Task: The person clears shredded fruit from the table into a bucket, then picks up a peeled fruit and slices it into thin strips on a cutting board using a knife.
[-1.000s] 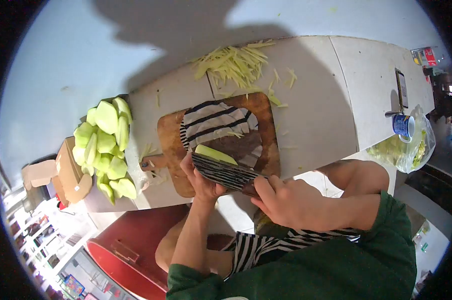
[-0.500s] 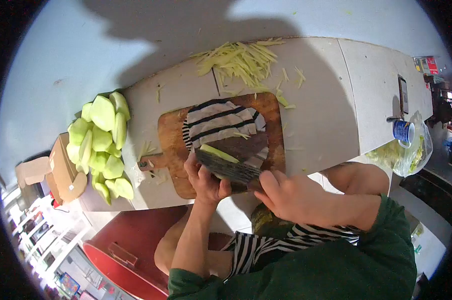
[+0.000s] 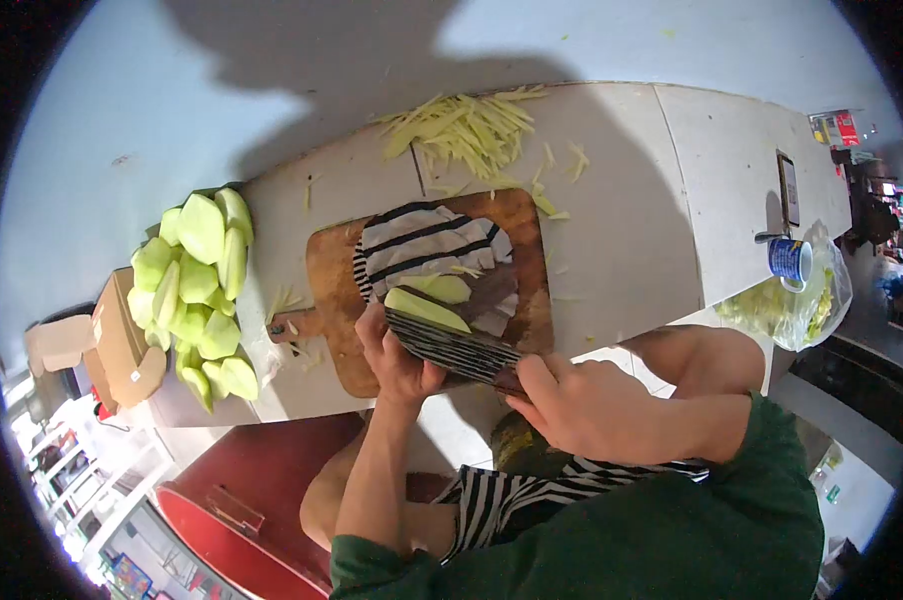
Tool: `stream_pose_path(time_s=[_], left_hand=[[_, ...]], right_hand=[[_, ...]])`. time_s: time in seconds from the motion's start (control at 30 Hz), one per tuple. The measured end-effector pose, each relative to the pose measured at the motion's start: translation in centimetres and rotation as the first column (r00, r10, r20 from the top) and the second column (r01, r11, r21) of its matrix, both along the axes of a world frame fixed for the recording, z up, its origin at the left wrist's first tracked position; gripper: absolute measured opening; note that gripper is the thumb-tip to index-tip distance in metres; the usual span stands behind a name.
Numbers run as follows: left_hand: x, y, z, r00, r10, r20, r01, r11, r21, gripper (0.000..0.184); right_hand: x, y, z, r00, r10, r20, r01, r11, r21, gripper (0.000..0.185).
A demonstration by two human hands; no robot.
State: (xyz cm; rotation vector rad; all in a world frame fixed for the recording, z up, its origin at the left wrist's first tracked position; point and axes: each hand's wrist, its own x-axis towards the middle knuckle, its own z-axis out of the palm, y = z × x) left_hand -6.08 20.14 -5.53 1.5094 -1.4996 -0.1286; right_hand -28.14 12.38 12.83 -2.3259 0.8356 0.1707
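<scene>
From where I stand, nearest first: right hand (image 3: 597,405) closed round the handle of a knife (image 3: 452,350), its broad blade streaked dark and pale (pattern or reflection, I can't say which). Left hand (image 3: 397,365) just beyond the tip end, fingers curled about one end of a pale green piece (image 3: 422,309); the blade hides part of that grip. The piece is above the board's near half, right along the blade's far edge. What's new: a separate thin slice (image 3: 442,287) shows just past the piece, on or just over the striped cloth (image 3: 427,238); half a second back only the held piece was there, with the blade blurred. I read it as one slice freshly parted from the held piece, so the cutting is under way and a good part of the piece remains. Under the cloth, the wooden board (image 3: 337,270), its handle pointing toward the left side, stray bits around it. Farther off, by the wall, a heap of shreds (image 3: 462,130), unchanged as far as I can tell. Away left, a pile of thick green pieces (image 3: 200,290) beside an opened carton (image 3: 122,345); away right, a blue cup (image 3: 789,261) near a clear bag (image 3: 827,300).
</scene>
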Motion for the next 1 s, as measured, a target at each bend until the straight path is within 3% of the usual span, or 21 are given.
stream_pose_path(time_s=[0.4,0.53,0.6,0.87,1.0], left_hand=[[-0.2,-0.1,-0.1,0.999,0.004,-0.036,-0.005,1.000,-0.007,0.057],[0.0,0.4,-0.2,0.999,-0.038,-0.027,0.039,0.999,0.013,0.057],[0.0,0.2,0.0,0.999,-0.022,-0.047,0.022,1.000,-0.012,0.054],[-0.1,0.1,0.2,0.997,0.000,-0.083,0.000,1.000,-0.010,0.055],[0.1,0.2,-0.6,0.996,-0.045,-0.080,0.041,0.998,-0.057,0.056]], right_hand=[[0.4,-1.1,-0.8,1.000,-0.028,-0.013,0.030,0.992,0.122,0.033],[1.4,-0.6,-5.9,0.997,-0.079,0.007,0.078,0.994,0.071,0.032],[1.9,-0.8,-6.6,0.995,-0.073,-0.064,0.076,0.996,0.044,0.032],[0.7,-0.6,0.6,0.998,-0.008,-0.057,0.012,0.997,0.074,0.032],[0.3,-0.4,1.2,0.998,-0.008,-0.068,0.016,0.994,0.108,0.033]])
